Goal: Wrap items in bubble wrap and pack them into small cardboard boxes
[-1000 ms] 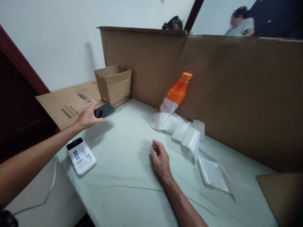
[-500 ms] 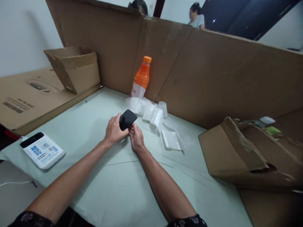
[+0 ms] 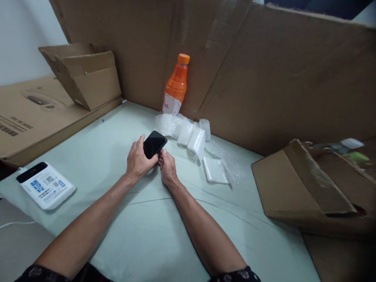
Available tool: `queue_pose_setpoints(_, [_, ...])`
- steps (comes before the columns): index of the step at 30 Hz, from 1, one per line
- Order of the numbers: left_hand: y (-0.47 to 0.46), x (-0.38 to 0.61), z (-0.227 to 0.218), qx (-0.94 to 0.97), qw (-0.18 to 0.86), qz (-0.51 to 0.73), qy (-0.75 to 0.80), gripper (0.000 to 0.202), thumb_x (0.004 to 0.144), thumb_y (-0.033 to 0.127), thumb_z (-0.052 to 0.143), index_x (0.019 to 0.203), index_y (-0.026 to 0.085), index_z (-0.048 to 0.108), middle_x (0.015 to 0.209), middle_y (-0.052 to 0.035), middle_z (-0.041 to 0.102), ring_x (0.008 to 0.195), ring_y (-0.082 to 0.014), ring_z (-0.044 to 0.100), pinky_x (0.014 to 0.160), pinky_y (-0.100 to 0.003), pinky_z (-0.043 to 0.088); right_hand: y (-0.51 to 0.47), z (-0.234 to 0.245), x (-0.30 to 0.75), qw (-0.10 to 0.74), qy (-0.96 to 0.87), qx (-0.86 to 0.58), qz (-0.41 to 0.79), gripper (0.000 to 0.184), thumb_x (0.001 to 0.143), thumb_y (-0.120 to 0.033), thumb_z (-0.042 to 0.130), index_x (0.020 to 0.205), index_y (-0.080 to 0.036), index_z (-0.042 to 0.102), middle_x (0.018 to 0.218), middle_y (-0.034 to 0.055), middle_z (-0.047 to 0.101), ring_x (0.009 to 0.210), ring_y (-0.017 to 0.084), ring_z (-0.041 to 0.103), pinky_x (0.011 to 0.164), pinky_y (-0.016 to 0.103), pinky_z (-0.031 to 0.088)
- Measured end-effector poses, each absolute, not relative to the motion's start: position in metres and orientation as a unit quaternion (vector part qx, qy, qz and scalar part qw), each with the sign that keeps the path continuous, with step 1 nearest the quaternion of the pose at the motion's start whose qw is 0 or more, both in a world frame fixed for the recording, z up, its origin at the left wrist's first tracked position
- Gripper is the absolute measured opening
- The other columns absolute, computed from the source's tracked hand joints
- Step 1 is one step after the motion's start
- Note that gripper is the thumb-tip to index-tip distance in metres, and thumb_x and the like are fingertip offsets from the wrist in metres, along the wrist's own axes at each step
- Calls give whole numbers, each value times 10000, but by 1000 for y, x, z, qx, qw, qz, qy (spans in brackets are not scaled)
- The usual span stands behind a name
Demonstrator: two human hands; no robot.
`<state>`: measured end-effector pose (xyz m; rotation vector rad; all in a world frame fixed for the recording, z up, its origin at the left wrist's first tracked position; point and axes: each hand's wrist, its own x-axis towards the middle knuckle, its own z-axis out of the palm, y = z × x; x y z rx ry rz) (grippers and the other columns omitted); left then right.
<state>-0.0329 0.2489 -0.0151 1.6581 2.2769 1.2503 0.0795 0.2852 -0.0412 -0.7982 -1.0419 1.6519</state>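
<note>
A black smartphone (image 3: 154,145) with a dark screen is tilted above the middle of the table. My left hand (image 3: 139,158) grips it from the left, thumb along the near edge and fingers round the far side. At the phone's lower right corner is my right hand (image 3: 168,166), its fingers curled and pressed together. Whatever those right fingers pinch, if anything, is hidden. Just beyond the hands lie several pieces of bubble wrap (image 3: 196,141), some rolled and one a flat square.
An orange drink bottle (image 3: 176,86) leans against a tall cardboard wall (image 3: 264,78). A white device with a printed label (image 3: 48,188) lies at the left. Open cardboard boxes stand at back left (image 3: 94,82) and right (image 3: 288,184). Pale green cloth (image 3: 141,231) covers the table.
The view has tipped downward, so the people behind the cardboard wall are out of sight. My left hand still grips the phone, with my right hand at its corner.
</note>
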Motion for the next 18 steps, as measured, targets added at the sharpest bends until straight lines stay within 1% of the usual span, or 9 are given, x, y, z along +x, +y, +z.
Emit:
queue_pose_setpoints(5, [249, -32, -15, 545, -10, 405, 734, 809, 713, 344, 681, 1448, 107, 439, 1216, -184, 637, 1164, -365, 630, 1008, -494, 522, 281, -38, 80, 489, -443, -316, 681, 580, 770, -784, 663, 810, -206, 658, 780, 25, 698, 756, 185, 644, 673, 287, 494])
queue_pose_setpoints(9, [248, -28, -15, 557, -36, 399, 728, 743, 754, 318, 677, 1430, 112, 444, 1225, -195, 629, 1170, -371, 617, 994, -500, 518, 284, -38, 81, 485, -424, -318, 696, 611, 735, -802, 687, 847, -201, 680, 829, 45, 736, 816, 213, 694, 708, 305, 529])
queue_pose_setpoints(13, [247, -26, -18, 560, -44, 388, 730, 785, 790, 328, 686, 1476, 98, 384, 1229, -212, 630, 1160, -383, 612, 979, -513, 516, 288, -39, 82, 473, -402, -323, 714, 633, 722, -800, 700, 910, -196, 699, 879, 63, 762, 888, 232, 721, 776, 324, 555])
queue_pose_setpoints(18, [244, -27, -21, 563, -46, 383, 731, 884, 760, 327, 727, 1517, 114, 323, 1267, -209, 618, 1169, -387, 606, 971, -509, 516, 290, -40, 84, 470, -401, -320, 718, 619, 727, -792, 707, 902, -199, 691, 918, 70, 774, 941, 239, 722, 804, 324, 556])
